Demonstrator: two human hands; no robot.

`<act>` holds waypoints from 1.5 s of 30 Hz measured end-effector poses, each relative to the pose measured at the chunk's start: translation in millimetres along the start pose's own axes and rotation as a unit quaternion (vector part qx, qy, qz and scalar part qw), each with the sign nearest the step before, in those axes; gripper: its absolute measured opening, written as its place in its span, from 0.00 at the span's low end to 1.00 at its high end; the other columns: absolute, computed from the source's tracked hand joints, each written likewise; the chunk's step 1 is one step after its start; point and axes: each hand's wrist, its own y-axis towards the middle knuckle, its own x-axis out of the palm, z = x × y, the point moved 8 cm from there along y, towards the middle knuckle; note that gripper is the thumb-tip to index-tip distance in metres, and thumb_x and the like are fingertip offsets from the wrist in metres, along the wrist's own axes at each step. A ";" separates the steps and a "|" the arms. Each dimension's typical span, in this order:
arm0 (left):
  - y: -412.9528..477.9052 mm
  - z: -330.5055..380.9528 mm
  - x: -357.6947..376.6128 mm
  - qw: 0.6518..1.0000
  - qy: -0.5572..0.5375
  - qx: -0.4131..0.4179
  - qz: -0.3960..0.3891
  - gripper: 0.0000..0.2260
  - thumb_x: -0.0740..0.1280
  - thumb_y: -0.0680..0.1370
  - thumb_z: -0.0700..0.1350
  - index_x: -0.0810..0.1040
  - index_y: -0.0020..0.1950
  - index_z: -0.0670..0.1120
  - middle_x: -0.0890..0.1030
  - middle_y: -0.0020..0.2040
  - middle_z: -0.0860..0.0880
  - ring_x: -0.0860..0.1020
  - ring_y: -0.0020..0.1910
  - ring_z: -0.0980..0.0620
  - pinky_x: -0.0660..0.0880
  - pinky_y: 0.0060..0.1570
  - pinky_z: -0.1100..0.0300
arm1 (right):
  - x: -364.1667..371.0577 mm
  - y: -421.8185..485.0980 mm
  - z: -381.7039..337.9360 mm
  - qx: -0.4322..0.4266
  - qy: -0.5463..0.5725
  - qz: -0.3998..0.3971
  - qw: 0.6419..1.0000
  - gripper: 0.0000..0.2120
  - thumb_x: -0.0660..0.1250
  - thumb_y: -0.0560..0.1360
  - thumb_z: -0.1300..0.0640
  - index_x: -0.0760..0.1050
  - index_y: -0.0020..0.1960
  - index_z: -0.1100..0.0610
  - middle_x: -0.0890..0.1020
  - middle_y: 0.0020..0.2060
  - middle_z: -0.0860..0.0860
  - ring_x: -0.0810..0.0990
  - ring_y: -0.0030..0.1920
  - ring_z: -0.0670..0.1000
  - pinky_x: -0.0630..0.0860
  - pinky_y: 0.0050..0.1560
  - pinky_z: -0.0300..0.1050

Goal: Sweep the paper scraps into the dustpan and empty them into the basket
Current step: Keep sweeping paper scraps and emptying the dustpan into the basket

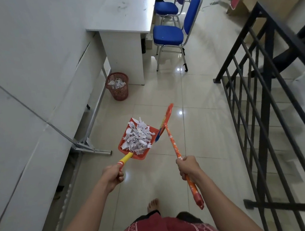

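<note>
Evidently gripping dustpan (140,156) level in left hand (114,175) to avoid spilling paper scraps (138,139); clutching broom (174,146) aside in right hand (188,168); basket (118,86) at 11 o'clock.

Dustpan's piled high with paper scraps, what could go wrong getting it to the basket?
1. The paper scraps heap above the dustpan rim, so a tilt of the left hand may spill some on the floor.
2. The basket already holds paper and its mouth looks small, so some may miss.
3. The broom in the right hand hangs close to the dustpan's edge and could knock scraps off.
</note>
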 end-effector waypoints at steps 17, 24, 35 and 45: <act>94.7 154.3 112.2 0.996 -0.059 0.006 0.069 0.05 0.62 0.81 0.37 0.70 0.56 0.38 0.65 0.32 0.47 0.63 0.18 0.59 0.61 0.19 0.69 | -68.6 173.9 -205.3 -0.014 -0.151 -0.066 0.986 0.10 0.56 0.80 0.62 0.69 0.57 0.66 0.74 0.38 0.58 0.70 0.28 0.49 0.70 0.24 0.39; 117.7 207.6 145.2 0.987 -0.111 0.011 0.113 0.05 0.63 0.80 0.36 0.71 0.55 0.38 0.65 0.33 0.47 0.63 0.18 0.59 0.61 0.18 0.69 | -99.7 229.7 -294.9 -0.092 -0.277 -0.133 0.947 0.09 0.56 0.79 0.60 0.67 0.55 0.65 0.74 0.37 0.57 0.73 0.32 0.51 0.71 0.27 0.42; 160.1 308.9 153.9 0.968 -0.165 0.057 0.181 0.05 0.63 0.81 0.36 0.68 0.46 0.41 0.65 0.33 0.46 0.63 0.17 0.59 0.60 0.18 0.70 | -92.1 317.9 -431.2 -0.223 -0.408 -0.120 0.877 0.07 0.55 0.81 0.57 0.64 0.55 0.60 0.73 0.44 0.55 0.75 0.37 0.52 0.76 0.33 0.48; 198.7 398.2 161.4 0.948 -0.196 0.060 0.244 0.07 0.63 0.80 0.35 0.69 0.44 0.42 0.67 0.33 0.45 0.63 0.17 0.59 0.60 0.17 0.68 | -77.1 396.0 -554.8 -0.264 -0.440 -0.129 0.848 0.05 0.56 0.79 0.60 0.65 0.53 0.61 0.73 0.41 0.55 0.74 0.39 0.55 0.73 0.37 0.49</act>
